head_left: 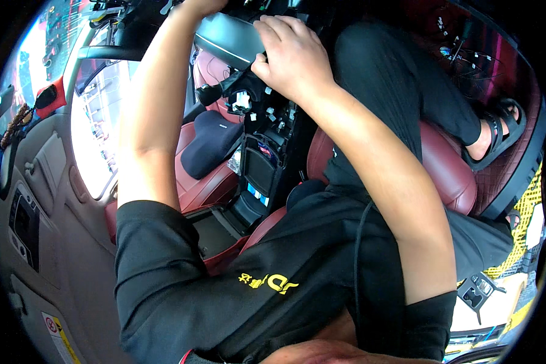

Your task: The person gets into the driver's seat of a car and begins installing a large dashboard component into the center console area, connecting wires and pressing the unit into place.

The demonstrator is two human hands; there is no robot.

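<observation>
You are inside a car cabin. Dark red leather seats (449, 170) fill the middle, one carrying a dark navy cushion (209, 142). A black centre console (258, 176) runs between the seats. Grey headliner (48, 200) with an overhead switch panel (23, 224) covers the left side. A side window (97, 133) there is blown out with daylight. Quilted dark red floor mat (515, 151) lies at far right, yellow chequered matting (525, 212) just beyond it. Light: bright outside, dim within.

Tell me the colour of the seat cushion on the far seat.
Dark navy cushion, clearest in the head view.
</observation>
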